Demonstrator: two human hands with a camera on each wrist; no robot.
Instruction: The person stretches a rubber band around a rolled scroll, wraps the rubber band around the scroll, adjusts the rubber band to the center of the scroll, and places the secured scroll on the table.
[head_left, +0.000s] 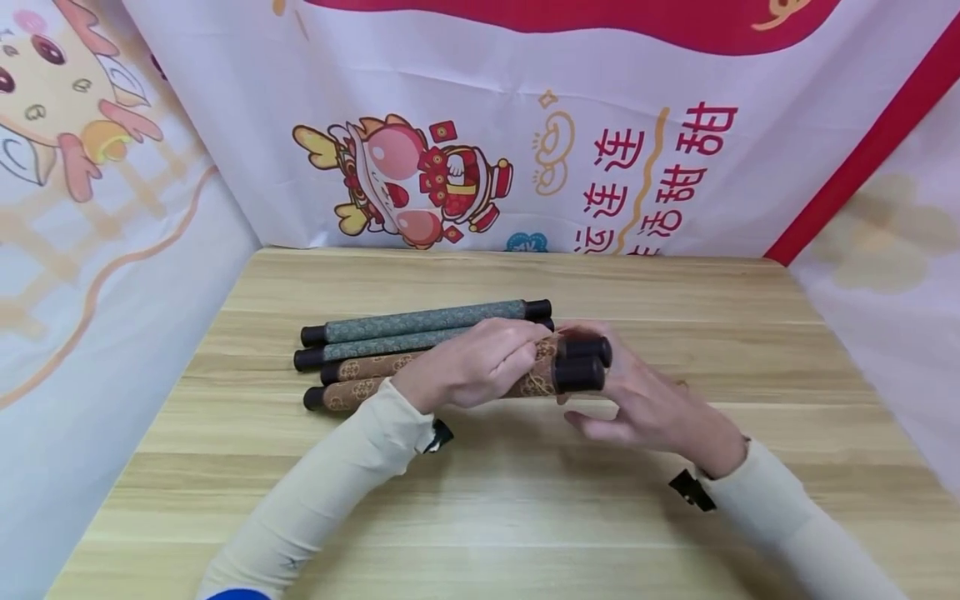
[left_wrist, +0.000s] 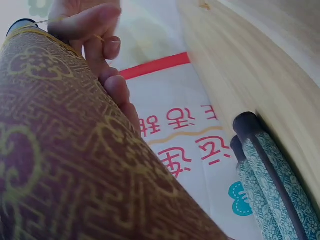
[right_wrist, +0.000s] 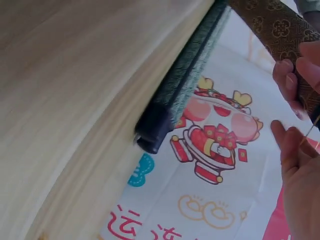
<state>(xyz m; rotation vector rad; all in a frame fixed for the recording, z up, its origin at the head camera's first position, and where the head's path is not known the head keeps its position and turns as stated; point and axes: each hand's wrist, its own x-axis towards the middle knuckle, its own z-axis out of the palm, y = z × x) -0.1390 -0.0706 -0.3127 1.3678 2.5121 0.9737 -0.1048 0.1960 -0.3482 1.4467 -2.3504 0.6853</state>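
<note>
Two brown patterned scrolls (head_left: 536,379) with black end knobs lie side by side, their right ends raised off the table. My left hand (head_left: 483,358) grips them from above near those ends. A thin yellow band (left_wrist: 37,32) loops round the brown cloth by the knob, and a strand of it runs taut to the fingers. My right hand (head_left: 637,400) is at the knobs, pinching that strand between thumb and finger, as the right wrist view shows at the fingertips (right_wrist: 292,142). Behind them rest two green patterned scrolls (head_left: 423,321), also black-ended.
The scrolls are on a light wood-grain table (head_left: 480,508). A white printed cloth (head_left: 450,67) with a cartoon figure and red characters hangs at its back edge, and more printed cloth (head_left: 97,275) covers the left side.
</note>
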